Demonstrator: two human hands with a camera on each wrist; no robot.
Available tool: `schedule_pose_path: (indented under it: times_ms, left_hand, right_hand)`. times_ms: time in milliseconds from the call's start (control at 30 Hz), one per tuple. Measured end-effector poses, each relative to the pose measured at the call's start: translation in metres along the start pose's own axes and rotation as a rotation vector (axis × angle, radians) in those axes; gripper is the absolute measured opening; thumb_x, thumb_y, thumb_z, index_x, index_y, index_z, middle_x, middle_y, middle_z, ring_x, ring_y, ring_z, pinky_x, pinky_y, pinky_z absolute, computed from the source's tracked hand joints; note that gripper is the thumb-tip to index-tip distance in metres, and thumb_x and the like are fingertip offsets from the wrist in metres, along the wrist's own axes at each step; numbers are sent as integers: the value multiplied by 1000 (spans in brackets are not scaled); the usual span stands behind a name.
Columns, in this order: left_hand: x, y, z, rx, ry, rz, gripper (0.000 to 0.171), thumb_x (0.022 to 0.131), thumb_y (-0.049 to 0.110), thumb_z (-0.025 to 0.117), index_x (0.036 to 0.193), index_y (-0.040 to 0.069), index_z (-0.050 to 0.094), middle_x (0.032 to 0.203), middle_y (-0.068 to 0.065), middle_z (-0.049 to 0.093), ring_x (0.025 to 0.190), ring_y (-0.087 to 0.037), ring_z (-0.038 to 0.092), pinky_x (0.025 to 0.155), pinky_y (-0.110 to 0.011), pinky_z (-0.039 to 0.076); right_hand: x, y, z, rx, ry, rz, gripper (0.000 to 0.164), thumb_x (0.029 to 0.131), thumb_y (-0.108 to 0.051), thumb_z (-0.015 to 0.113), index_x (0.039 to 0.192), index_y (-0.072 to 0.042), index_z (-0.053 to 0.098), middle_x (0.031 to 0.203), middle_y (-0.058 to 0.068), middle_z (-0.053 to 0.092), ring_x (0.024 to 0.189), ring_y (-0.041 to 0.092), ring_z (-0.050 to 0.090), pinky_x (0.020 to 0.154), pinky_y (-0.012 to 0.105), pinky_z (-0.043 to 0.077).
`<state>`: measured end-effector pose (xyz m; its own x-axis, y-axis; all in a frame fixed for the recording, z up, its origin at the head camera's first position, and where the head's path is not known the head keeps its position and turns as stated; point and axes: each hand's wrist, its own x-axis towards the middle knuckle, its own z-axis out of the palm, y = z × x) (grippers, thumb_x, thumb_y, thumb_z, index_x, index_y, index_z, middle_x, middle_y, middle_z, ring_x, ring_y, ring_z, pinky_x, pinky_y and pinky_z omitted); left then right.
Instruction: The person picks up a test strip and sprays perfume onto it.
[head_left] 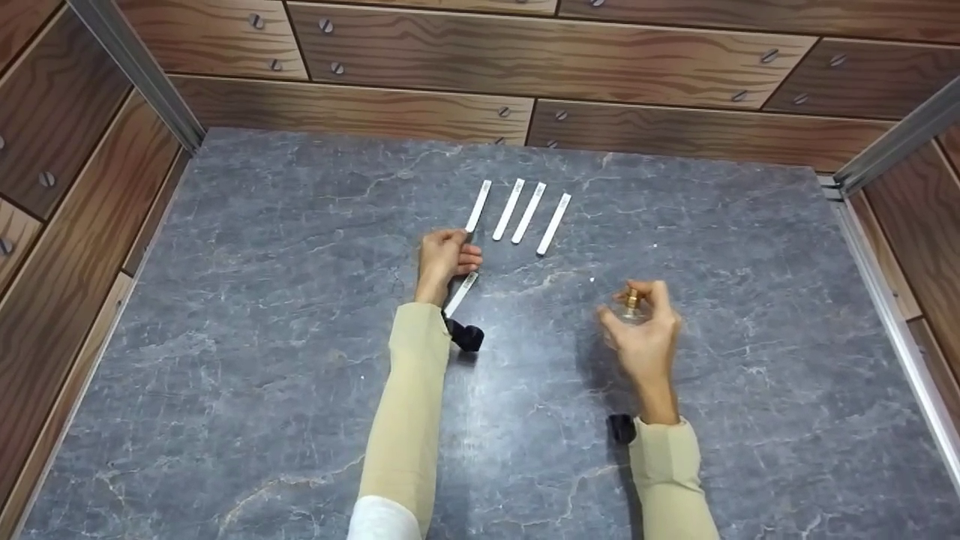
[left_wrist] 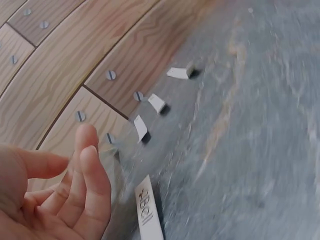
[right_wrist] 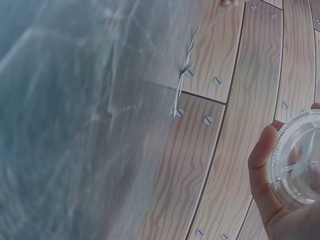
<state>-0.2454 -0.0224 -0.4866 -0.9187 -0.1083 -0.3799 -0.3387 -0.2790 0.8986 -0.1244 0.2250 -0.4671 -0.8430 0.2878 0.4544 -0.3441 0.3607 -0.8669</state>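
My left hand (head_left: 448, 256) pinches the near end of a white paper strip (head_left: 480, 204) between thumb and forefinger, while its other fingers stay loosely bent. Just below that hand another paper strip (head_left: 461, 292) lies on the table, and dark lettering shows on it in the left wrist view. To the right of the pinched one, three more strips (head_left: 530, 213) lie side by side at a slant. My right hand (head_left: 646, 330) grips a small clear glass perfume bottle (head_left: 631, 309) with a gold top, raised over the table. Its round, ridged glass base (right_wrist: 295, 165) faces the right wrist camera.
The grey marbled tabletop (head_left: 262, 375) reaches a wood-patterned wall (head_left: 420, 112) at the back, with similar panels on both sides. Metal posts stand at the far corners. A few tiny white specks (head_left: 592, 279) lie near the middle.
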Motion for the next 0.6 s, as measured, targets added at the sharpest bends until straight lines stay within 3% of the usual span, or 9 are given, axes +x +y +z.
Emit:
schedule_pose_path:
  times_ms: [200, 433, 600]
  left_hand:
    - [-5, 3, -4, -12, -16, 14, 38, 105, 3, 46, 139, -13, 46, 70, -8, 66, 50, -10, 63, 47, -19, 54]
    - [-17, 12, -22, 159, -16, 73, 36, 102, 4, 52, 135, -8, 55, 79, -10, 69, 53, -10, 63, 47, -17, 53]
    - [-26, 15, -33, 250, -49, 92, 32, 101, 4, 54, 131, -8, 58, 84, -11, 71, 55, -8, 61, 47, -15, 50]
  right_hand:
    - [0, -2, 0, -1, 4, 8, 39, 69, 17, 79, 101, 14, 58, 86, 20, 67, 79, 8, 61, 75, 17, 49]
    - [-1, 0, 1, 17, 1, 16, 39, 70, 18, 78, 102, 15, 57, 86, 16, 67, 78, 14, 62, 65, 14, 54]
    - [0, -1, 1, 23, -9, 17, 39, 70, 17, 78, 102, 16, 56, 86, 17, 67, 78, 12, 63, 67, 16, 55]
